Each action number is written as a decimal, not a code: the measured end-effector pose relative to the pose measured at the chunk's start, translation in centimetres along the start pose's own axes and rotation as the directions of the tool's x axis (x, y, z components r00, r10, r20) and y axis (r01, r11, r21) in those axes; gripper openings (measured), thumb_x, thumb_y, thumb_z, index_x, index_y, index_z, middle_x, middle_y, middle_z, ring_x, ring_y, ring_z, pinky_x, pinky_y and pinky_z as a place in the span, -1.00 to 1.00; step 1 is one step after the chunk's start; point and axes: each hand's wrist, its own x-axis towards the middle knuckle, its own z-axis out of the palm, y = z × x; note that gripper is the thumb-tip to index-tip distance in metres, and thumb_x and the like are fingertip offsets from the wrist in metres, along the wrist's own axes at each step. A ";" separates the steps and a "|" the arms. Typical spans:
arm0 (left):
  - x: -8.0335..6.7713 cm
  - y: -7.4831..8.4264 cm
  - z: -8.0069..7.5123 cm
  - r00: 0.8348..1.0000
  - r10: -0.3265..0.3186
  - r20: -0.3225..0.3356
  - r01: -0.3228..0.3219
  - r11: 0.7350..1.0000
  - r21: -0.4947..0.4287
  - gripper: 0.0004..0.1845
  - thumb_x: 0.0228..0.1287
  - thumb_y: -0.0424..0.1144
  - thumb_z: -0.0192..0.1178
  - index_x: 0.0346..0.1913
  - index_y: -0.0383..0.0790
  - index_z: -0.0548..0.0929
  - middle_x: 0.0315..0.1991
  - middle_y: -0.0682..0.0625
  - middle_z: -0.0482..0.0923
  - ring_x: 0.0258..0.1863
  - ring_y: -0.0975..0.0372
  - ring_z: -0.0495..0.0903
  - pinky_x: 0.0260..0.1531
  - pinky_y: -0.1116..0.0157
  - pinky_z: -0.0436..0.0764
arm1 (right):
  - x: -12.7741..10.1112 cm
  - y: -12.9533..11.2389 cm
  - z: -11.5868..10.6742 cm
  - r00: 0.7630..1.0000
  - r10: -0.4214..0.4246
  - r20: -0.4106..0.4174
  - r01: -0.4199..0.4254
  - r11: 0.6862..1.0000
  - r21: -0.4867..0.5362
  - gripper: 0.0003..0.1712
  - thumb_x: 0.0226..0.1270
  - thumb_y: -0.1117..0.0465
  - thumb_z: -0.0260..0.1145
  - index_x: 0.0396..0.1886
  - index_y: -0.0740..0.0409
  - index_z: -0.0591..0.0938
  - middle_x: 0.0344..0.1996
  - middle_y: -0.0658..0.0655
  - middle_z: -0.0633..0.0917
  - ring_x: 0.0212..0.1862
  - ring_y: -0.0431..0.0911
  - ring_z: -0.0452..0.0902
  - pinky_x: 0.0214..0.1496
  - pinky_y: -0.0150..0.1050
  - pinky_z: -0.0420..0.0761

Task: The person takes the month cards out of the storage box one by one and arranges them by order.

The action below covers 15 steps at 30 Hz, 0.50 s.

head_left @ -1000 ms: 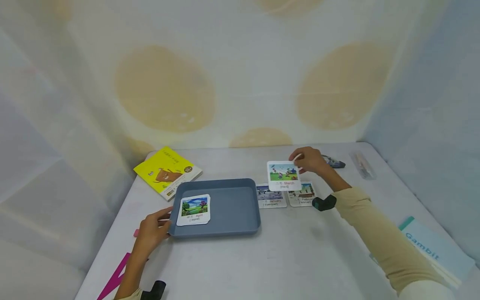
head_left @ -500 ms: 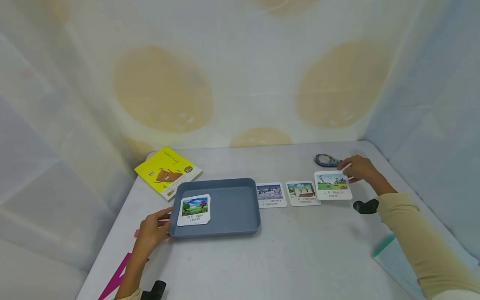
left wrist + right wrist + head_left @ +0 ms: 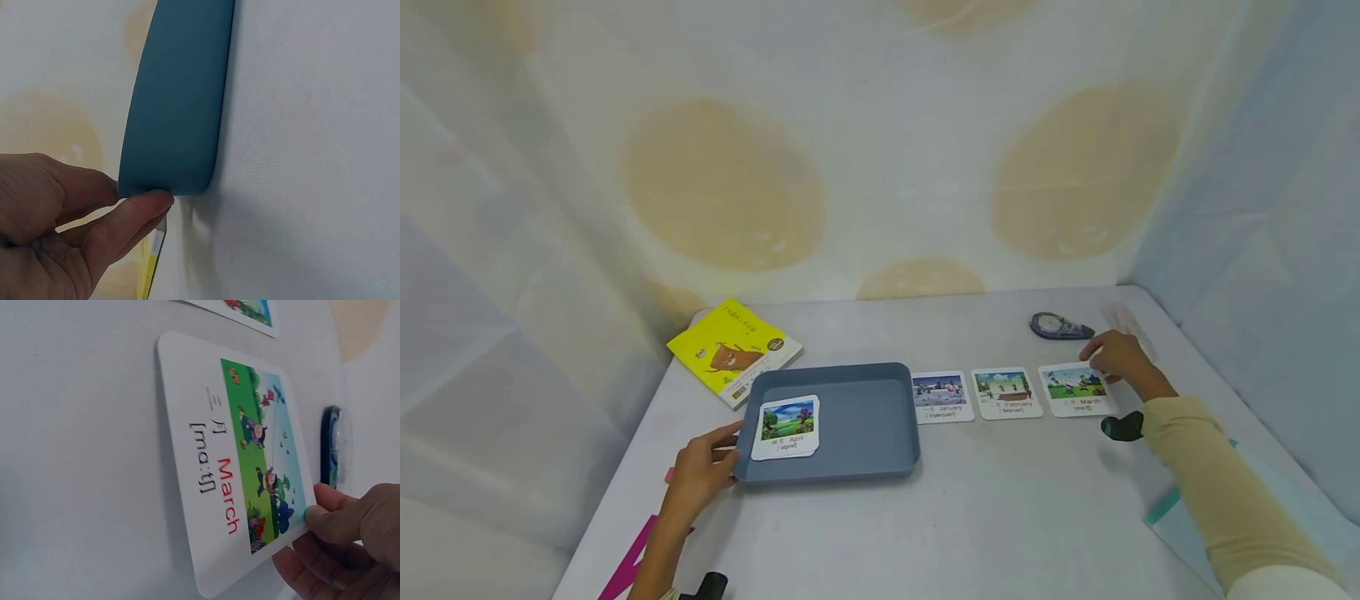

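On tabletop, far right of card row: March card [image 3: 1076, 389] lying flat, corner pinched by right hand [image 3: 1117, 356]. Left hand [image 3: 700, 472] gripping blue tray [image 3: 865, 417] corner, April card [image 3: 787, 427] inside.

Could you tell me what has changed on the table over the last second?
The right hand carried the March card from above the January card and February card rightward and lowered it onto the table, third in the row; its fingers still pinch the far corner. The left hand stayed at the blue tray, the April card unmoved.
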 end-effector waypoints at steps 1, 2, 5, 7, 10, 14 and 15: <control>0.0 0.0 0.0 1.000 -0.001 -0.002 0.001 1.000 -0.001 -0.48 0.28 -0.40 0.11 0.32 -0.30 0.38 0.07 -0.36 0.49 -0.02 -0.13 0.57 -0.42 0.26 0.69 | 0.1 0.0 0.2 1.000 -0.011 -0.016 0.011 1.000 -0.019 -0.75 0.19 0.42 0.16 -0.14 0.43 0.61 -0.09 0.48 0.51 -0.17 0.22 0.48 -0.44 -0.19 0.66; 0.0 -0.1 0.0 1.000 -0.001 -0.004 0.001 1.000 -0.001 -0.48 0.28 -0.40 0.11 0.32 -0.30 0.38 0.07 -0.36 0.49 -0.03 -0.13 0.57 -0.42 0.26 0.69 | 0.2 -0.1 0.5 0.999 -0.023 -0.032 0.022 0.999 -0.037 -0.75 0.19 0.43 0.17 -0.14 0.43 0.60 -0.09 0.48 0.50 -0.17 0.23 0.47 -0.46 -0.20 0.65; -0.1 -0.1 0.0 1.000 -0.007 -0.011 0.007 1.000 -0.002 -0.48 0.29 -0.41 0.11 0.32 -0.30 0.38 0.07 -0.35 0.49 -0.03 -0.12 0.57 -0.42 0.26 0.69 | 0.4 -0.2 1.1 0.996 -0.053 -0.066 0.046 0.995 -0.093 -0.74 0.16 0.44 0.16 -0.13 0.43 0.59 -0.06 0.49 0.49 -0.17 0.23 0.45 -0.50 -0.24 0.62; -0.1 -0.2 0.0 1.000 -0.009 -0.014 0.009 1.000 -0.001 -0.48 0.29 -0.40 0.11 0.32 -0.29 0.38 0.07 -0.35 0.49 -0.03 -0.12 0.57 -0.42 0.26 0.69 | 0.4 -0.4 1.3 0.996 -0.054 -0.075 0.046 0.993 -0.106 -0.72 0.14 0.45 0.15 -0.12 0.43 0.59 -0.05 0.50 0.48 -0.17 0.23 0.43 -0.51 -0.26 0.59; -0.1 -0.3 0.0 1.000 -0.005 -0.010 0.005 1.000 -0.001 -0.48 0.29 -0.40 0.11 0.32 -0.30 0.38 0.08 -0.35 0.49 -0.02 -0.12 0.57 -0.41 0.26 0.69 | 0.2 -0.6 1.6 0.995 -0.056 -0.084 0.046 0.992 -0.118 -0.70 0.12 0.46 0.15 -0.12 0.44 0.58 -0.05 0.50 0.46 -0.16 0.23 0.41 -0.52 -0.29 0.57; -0.2 -0.5 0.0 1.000 0.001 -0.014 -0.001 1.000 0.005 -0.48 0.28 -0.40 0.12 0.32 -0.30 0.39 0.07 -0.34 0.50 -0.03 -0.11 0.57 -0.41 0.25 0.69 | 0.0 -0.6 1.9 0.992 -0.084 -0.094 0.070 0.987 -0.142 -0.71 0.10 0.45 0.14 -0.14 0.46 0.58 -0.10 0.48 0.50 -0.20 0.22 0.42 -0.44 -0.19 0.55; -0.2 -0.6 0.0 1.000 0.000 -0.015 0.000 1.000 0.005 -0.48 0.28 -0.40 0.12 0.31 -0.30 0.39 0.07 -0.33 0.50 -0.03 -0.11 0.57 -0.41 0.26 0.69 | -0.1 -0.5 2.0 0.991 -0.090 -0.095 0.075 0.985 -0.155 -0.71 0.11 0.44 0.13 -0.15 0.46 0.58 -0.12 0.48 0.51 -0.21 0.22 0.42 -0.39 -0.13 0.55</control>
